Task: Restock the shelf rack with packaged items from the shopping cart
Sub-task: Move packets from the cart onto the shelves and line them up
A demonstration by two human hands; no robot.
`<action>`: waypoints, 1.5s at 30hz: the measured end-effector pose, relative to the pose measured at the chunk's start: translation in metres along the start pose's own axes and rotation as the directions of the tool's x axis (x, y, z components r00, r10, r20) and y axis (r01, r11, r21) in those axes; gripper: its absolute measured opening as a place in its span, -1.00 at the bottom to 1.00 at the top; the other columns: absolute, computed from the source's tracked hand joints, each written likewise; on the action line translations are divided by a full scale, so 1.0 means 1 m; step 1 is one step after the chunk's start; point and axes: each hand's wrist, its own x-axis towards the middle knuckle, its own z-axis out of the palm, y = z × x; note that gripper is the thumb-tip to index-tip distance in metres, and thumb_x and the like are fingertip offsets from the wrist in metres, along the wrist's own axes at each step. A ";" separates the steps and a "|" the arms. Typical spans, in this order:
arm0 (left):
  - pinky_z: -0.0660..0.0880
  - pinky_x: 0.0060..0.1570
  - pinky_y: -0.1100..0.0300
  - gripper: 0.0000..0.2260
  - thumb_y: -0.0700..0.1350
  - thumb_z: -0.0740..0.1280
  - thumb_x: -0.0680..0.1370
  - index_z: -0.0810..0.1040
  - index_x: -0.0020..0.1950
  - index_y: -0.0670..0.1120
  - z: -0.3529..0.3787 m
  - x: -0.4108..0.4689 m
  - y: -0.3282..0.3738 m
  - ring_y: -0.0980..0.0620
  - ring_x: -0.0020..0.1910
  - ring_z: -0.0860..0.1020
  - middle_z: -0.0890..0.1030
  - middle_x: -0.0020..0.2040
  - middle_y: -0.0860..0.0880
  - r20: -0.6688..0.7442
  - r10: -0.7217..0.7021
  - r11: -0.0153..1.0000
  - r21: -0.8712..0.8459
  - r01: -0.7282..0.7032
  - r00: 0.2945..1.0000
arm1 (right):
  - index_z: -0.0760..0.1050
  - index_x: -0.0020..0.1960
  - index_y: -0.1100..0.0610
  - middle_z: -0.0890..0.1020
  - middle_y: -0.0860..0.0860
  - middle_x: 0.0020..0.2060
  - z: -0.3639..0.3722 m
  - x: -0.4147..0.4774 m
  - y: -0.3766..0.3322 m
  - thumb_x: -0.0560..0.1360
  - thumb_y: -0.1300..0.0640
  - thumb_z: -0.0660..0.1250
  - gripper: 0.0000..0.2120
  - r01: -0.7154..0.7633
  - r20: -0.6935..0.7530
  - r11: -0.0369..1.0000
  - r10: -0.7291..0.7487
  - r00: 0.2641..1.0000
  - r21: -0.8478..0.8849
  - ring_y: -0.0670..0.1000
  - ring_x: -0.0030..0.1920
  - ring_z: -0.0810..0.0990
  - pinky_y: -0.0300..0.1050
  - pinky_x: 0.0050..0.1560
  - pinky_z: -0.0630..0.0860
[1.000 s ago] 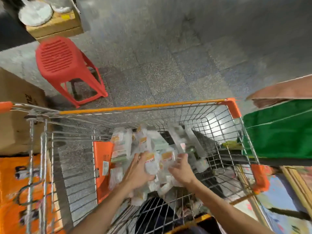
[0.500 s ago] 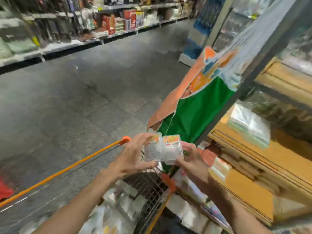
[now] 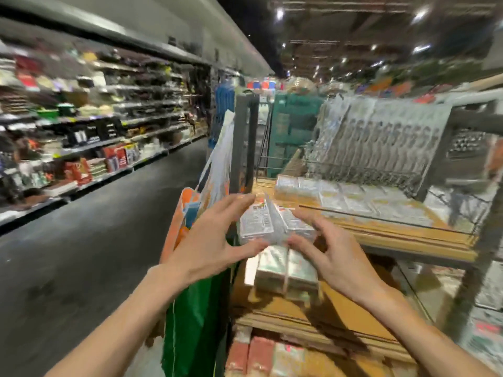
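Shelf rack [image 3: 402, 235]: fills the right half of the frame, wooden boards in a dark metal frame. Upper board carries a row of clear packs [image 3: 340, 194]. Lower board [image 3: 340, 317] carries a short stack [image 3: 283, 270], centre frame. Green and orange banner [image 3: 190, 308] hangs on the rack's side, lower centre.

Packaged items [image 3: 272, 224]: 2 clear labelled packs, side by side, in the air at centre frame, above the stack and just short of the upper board's corner.

Risk: the 2 packs meet in a raised ridge and seem held mostly by squeeze from both sides. If the seam buckles, 1 pack likely drops to the lower board or the floor. They could also clip the metal post [image 3: 245, 148] or shove the shelved row askew.

Left hand [image 3: 212, 240]: fingers [image 3: 234, 200] spread wide over the left pack, thumb at its lower edge.

Right hand [image 3: 337, 259]: fingers [image 3: 313, 221] half-curled on the right pack, thumb at its lower edge.
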 end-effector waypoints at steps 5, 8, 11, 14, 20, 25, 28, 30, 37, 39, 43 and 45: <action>0.26 0.43 0.07 -0.26 0.32 0.37 0.42 0.24 0.52 0.09 0.013 0.079 0.016 0.08 0.44 0.29 0.34 0.47 0.05 0.095 -0.029 0.990 0.137 0.016 0.995 | 0.36 0.36 -0.07 0.57 0.03 0.21 -0.031 0.054 0.039 0.49 -0.41 -0.09 -0.37 -0.036 -0.020 0.957 0.032 0.999 -0.287 0.07 0.27 0.45 0.02 0.26 0.35; 0.34 0.35 0.07 -0.24 0.27 0.42 0.41 0.27 0.51 0.01 0.016 0.120 0.017 0.02 0.34 0.41 0.41 0.43 0.00 0.196 -0.160 0.977 0.175 0.126 0.967 | 0.34 0.36 -0.05 0.57 0.09 0.19 -0.035 0.086 0.056 0.56 -0.30 0.02 -0.50 -0.100 0.015 0.929 0.113 0.993 -0.357 0.12 0.23 0.46 0.03 0.20 0.37; 0.34 0.35 0.07 -0.20 0.25 0.46 0.38 0.28 0.51 -0.05 0.020 0.155 0.008 -0.03 0.35 0.42 0.39 0.45 -0.02 0.353 -0.319 0.943 0.215 0.255 0.880 | 0.35 0.35 -0.03 0.58 0.10 0.16 -0.034 0.106 0.065 0.55 -0.30 0.07 -0.50 -0.098 0.056 0.904 0.133 0.989 -0.416 0.13 0.20 0.48 0.06 0.19 0.42; 0.33 0.37 0.04 -0.26 0.16 0.47 0.42 0.31 0.50 -0.08 0.028 0.178 0.001 -0.05 0.34 0.41 0.41 0.42 -0.06 0.455 -0.412 0.910 0.251 0.330 0.789 | 0.40 0.32 -0.07 0.60 0.05 0.17 -0.030 0.119 0.075 0.50 -0.35 0.16 -0.47 -0.087 0.117 0.888 0.156 0.981 -0.451 0.11 0.23 0.47 0.07 0.24 0.39; 0.32 0.35 0.09 -0.38 -0.07 0.45 0.46 0.33 0.49 -0.07 0.046 0.203 -0.008 -0.06 0.37 0.37 0.33 0.47 -0.05 0.560 -0.444 0.896 0.253 0.365 0.700 | 0.58 0.08 -0.06 0.56 -0.03 0.19 -0.032 0.136 0.089 0.35 -0.40 0.32 -0.51 -0.158 0.112 0.864 0.238 0.965 -0.478 0.05 0.32 0.38 0.20 0.37 0.26; 0.34 0.21 0.19 -0.37 -0.04 0.42 0.46 0.29 0.51 -0.02 0.054 0.213 -0.009 -0.03 0.35 0.38 0.33 0.47 -0.06 0.572 -0.428 0.901 0.211 0.378 0.700 | 0.62 -0.07 0.01 0.55 -0.03 0.14 -0.030 0.138 0.091 0.35 -0.33 0.37 -0.58 -0.219 0.054 0.876 0.267 0.962 -0.429 0.05 0.31 0.34 0.20 0.32 0.29; 0.34 0.29 0.13 -0.36 -0.03 0.42 0.48 0.27 0.52 -0.03 0.058 0.216 -0.009 -0.04 0.38 0.36 0.31 0.48 -0.05 0.575 -0.427 0.901 0.203 0.384 0.698 | 0.56 0.01 -0.03 0.52 -0.04 0.17 -0.028 0.136 0.098 0.35 -0.32 0.36 -0.59 -0.261 0.028 0.889 0.292 0.956 -0.377 0.04 0.28 0.34 0.16 0.26 0.29; 0.26 0.39 0.06 -0.37 -0.03 0.41 0.49 0.26 0.52 -0.04 0.058 0.217 -0.007 -0.05 0.43 0.30 0.28 0.50 -0.04 0.576 -0.415 0.907 0.200 0.371 0.704 | 0.52 0.01 -0.06 0.50 -0.05 0.17 -0.028 0.135 0.101 0.35 -0.31 0.35 -0.61 -0.273 0.009 0.894 0.296 0.955 -0.356 0.04 0.28 0.33 0.18 0.29 0.27; 0.34 0.37 -0.04 -0.44 0.01 0.41 0.50 0.34 0.46 -0.01 0.059 0.195 0.004 -0.04 0.36 0.41 0.42 0.41 -0.04 0.361 -0.375 0.927 0.140 0.348 0.854 | 0.50 0.13 -0.03 0.49 -0.01 0.22 -0.026 0.133 0.109 0.41 -0.22 0.35 -0.61 -0.215 -0.076 0.919 0.201 0.977 -0.332 0.05 0.30 0.33 0.11 0.25 0.25; 0.37 0.33 0.02 -0.55 0.01 0.38 0.53 0.42 0.40 -0.01 0.056 0.175 0.015 0.03 0.31 0.43 0.48 0.35 0.00 0.160 -0.252 0.959 0.174 0.224 0.954 | 0.52 0.08 0.00 0.54 -0.01 0.14 -0.026 0.121 0.104 0.46 -0.13 0.35 -0.72 -0.115 -0.249 0.955 0.045 0.968 -0.272 0.05 0.25 0.36 0.03 0.16 0.25; 0.39 0.15 0.22 -0.70 -0.02 0.37 0.54 0.54 0.27 -0.01 0.031 0.099 0.038 0.13 0.15 0.48 0.58 0.14 0.06 -0.087 -0.026 0.987 0.157 0.039 0.996 | 0.52 -0.12 0.06 0.55 -0.04 -0.10 -0.001 0.070 0.064 0.47 -0.01 0.35 -0.86 0.170 -0.345 0.979 -0.200 0.917 -0.115 0.04 0.06 0.44 -0.06 0.05 0.31; 0.40 0.15 0.19 -0.71 0.02 0.37 0.53 0.55 0.24 0.02 0.010 0.038 0.033 0.14 0.13 0.49 0.59 0.11 0.09 -0.119 -0.053 0.982 0.176 0.074 0.991 | 0.51 -0.17 0.09 0.55 -0.03 -0.16 0.035 0.035 0.032 0.45 -0.01 0.34 -0.84 0.297 -0.281 0.955 -0.291 0.915 -0.022 0.04 -0.01 0.46 -0.04 0.02 0.38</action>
